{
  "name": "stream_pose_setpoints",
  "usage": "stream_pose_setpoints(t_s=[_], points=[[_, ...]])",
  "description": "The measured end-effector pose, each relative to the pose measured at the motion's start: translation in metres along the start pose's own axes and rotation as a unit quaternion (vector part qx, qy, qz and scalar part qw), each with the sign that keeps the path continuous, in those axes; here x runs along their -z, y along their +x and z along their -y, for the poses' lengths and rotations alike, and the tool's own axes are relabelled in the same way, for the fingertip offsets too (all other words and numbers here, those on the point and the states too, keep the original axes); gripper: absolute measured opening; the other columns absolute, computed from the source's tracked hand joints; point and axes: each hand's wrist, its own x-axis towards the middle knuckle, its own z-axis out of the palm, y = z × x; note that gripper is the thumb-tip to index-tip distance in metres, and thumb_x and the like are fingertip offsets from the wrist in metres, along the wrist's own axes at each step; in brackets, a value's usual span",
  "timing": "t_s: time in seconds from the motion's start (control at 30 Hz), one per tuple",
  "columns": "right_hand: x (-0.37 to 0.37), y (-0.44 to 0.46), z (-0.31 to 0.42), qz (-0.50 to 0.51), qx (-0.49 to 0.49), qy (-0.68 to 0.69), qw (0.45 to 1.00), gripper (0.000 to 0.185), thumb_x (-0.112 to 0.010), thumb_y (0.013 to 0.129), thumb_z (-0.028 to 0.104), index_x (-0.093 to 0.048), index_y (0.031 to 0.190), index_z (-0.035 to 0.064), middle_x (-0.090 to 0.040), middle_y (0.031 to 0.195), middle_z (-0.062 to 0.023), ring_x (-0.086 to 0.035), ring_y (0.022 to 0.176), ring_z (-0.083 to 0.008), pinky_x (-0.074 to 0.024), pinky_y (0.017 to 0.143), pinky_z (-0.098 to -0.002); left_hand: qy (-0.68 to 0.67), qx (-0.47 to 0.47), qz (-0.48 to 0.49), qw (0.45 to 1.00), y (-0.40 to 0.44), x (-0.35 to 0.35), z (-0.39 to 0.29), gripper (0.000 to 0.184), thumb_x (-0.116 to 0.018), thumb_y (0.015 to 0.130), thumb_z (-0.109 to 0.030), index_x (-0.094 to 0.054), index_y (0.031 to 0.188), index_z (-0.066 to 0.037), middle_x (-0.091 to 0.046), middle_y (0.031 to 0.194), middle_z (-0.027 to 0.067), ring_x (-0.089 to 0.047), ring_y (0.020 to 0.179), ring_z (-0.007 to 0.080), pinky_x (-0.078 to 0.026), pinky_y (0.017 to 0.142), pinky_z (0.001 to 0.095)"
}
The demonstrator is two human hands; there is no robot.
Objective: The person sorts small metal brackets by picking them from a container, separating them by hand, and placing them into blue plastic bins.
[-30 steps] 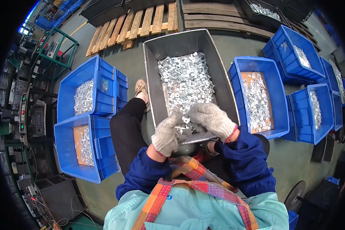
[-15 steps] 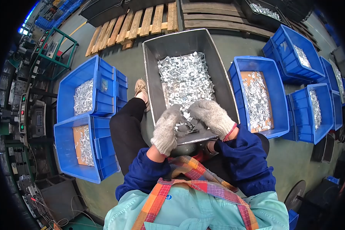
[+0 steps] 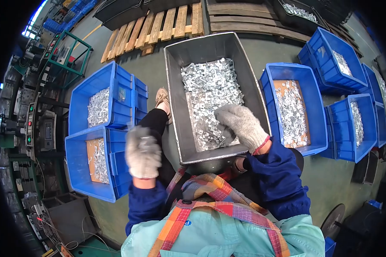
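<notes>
Silvery metal pieces (image 3: 210, 90) lie heaped in the dark bin (image 3: 200, 50), ahead of and beneath the right hand (image 3: 241, 124), well to the right of the left hand (image 3: 143, 156). We notice the left hand has just left the bin, where both worked close together, and swung out beside the near blue crate (image 3: 78, 160); the right one has stayed — so the work, we judge, now spans bin and crate. Its gloved fingers curl down at the heap, but what they grip is hidden. The left hand is blurred — we cannot tell how far open it is, or whether it holds anything. Beyond it stands a far blue crate (image 3: 80, 99); to the right hand's right, we see another crate (image 3: 287, 72).
</notes>
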Motion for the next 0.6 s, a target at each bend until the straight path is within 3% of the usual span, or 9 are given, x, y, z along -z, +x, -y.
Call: stream_pose_setpoints(t_s=[0.03,0.07,0.13,0.2,0.27,0.4,0.43,0.5,0.6], points=[[0.004,-0.002,0.009,0.001,-0.002,-0.015,1.0,0.032,-0.058,0.097,0.026,-0.068,0.111,-0.0015,-0.064,0.083,-0.006,-0.061,0.06,-0.0116,-0.0482,0.055,-0.0263,-0.03,-0.081,-0.004,0.996,-0.004,0.002,-0.023,0.026,-0.054,0.106,-0.03,-0.058,0.093,-0.008,-0.058,0.082,0.0002,-0.056,0.061,0.012,-0.054,0.055,0.0269],[0.007,-0.005,0.012,0.001,-0.004,-0.029,1.0,0.031,-0.058,0.098,0.025,-0.068,0.111,-0.0018,-0.063,0.085,-0.0063,-0.061,0.06,-0.0116,-0.0488,0.055,-0.0263,0.014,-0.078,0.06,0.995,-0.002,0.041,-0.069,0.03,-0.054,0.106,-0.032,-0.06,0.091,-0.007,-0.057,0.082,-0.0009,-0.055,0.063,0.0105,-0.053,0.054,0.025],[0.012,-0.002,-0.002,-0.02,0.086,-0.081,0.993,0.03,-0.056,0.099,0.023,-0.068,0.111,-0.0024,-0.063,0.088,-0.0071,-0.061,0.06,-0.0116,-0.0501,0.056,-0.0266,0.071,-0.225,0.07,0.969,-0.012,0.044,-0.107,0.029,-0.064,0.1,-0.029,-0.061,0.104,0.0,-0.062,0.084,0.0024,-0.059,0.068,0.0114,-0.057,0.057,0.0277],[0.016,0.001,-0.008,-0.027,0.132,-0.113,0.984,0.03,-0.056,0.099,0.023,-0.068,0.111,-0.0024,-0.063,0.088,-0.0071,-0.061,0.06,-0.0116,-0.0502,0.056,-0.0266,0.096,-0.259,0.007,0.961,-0.018,0.05,-0.119,0.036,-0.063,0.1,-0.032,-0.062,0.112,0.001,-0.065,0.093,0.0062,-0.061,0.077,0.0134,-0.06,0.064,0.0297],[0.016,-0.002,-0.004,-0.03,0.134,-0.12,0.983,0.03,-0.056,0.099,0.022,-0.068,0.11,-0.0026,-0.064,0.088,-0.007,-0.061,0.06,-0.0115,-0.0499,0.055,-0.0264,0.064,-0.083,0.092,0.99,-0.014,0.031,-0.095,0.039,-0.06,0.102,-0.034,-0.061,0.118,0.001,-0.066,0.102,0.0099,-0.062,0.083,0.0176,-0.061,0.071,0.0326],[0.013,-0.002,-0.005,-0.037,0.091,-0.069,0.993,0.029,-0.06,0.097,0.021,-0.068,0.11,-0.0029,-0.065,0.088,-0.007,-0.06,0.06,-0.0111,-0.049,0.054,-0.0258,-0.05,0.043,0.223,0.973,0.029,0.005,0.005,0.033,-0.06,0.101,-0.03,-0.06,0.112,0.001,-0.062,0.115,0.0161,-0.058,0.113,0.0316,-0.049,0.102,0.0453],[0.013,-0.003,-0.003,-0.035,0.059,-0.046,0.997,0.029,-0.061,0.096,0.021,-0.068,0.111,-0.0029,-0.065,0.088,-0.0071,-0.06,0.06,-0.011,-0.049,0.054,-0.0257,-0.059,0.056,0.198,0.977,0.033,0.006,0.027,0.031,-0.06,0.101,-0.029,-0.059,0.11,0.001,-0.061,0.118,0.0177,-0.057,0.121,0.0351,-0.046,0.109,0.0484],[0.012,-0.004,0.003,-0.037,-0.003,0.002,0.999,0.031,-0.063,0.094,0.021,-0.069,0.112,-0.0029,-0.066,0.089,-0.0073,-0.06,0.06,-0.0107,-0.0489,0.055,-0.0256,-0.049,0.094,-0.044,0.993,0.023,-0.019,0.067,0.036,-0.06,0.101,-0.027,-0.056,0.12,0.003,-0.06,0.12,0.0193,-0.058,0.117,0.0359,-0.045,0.111,0.0536],[0.014,-0.002,0.002,-0.028,0.045,-0.087,0.995,0.033,-0.064,0.093,0.021,-0.068,0.117,-0.0017,-0.068,0.093,-0.0081,-0.061,0.061,-0.0112,-0.0499,0.055,-0.027,-0.004,0.156,-0.108,0.982,0.02,-0.038,0.106,0.044,-0.054,0.104,-0.033,-0.048,0.135,-0.001,-0.059,0.126,0.0212,-0.058,0.122,0.0368,-0.047,0.108,0.0587]])
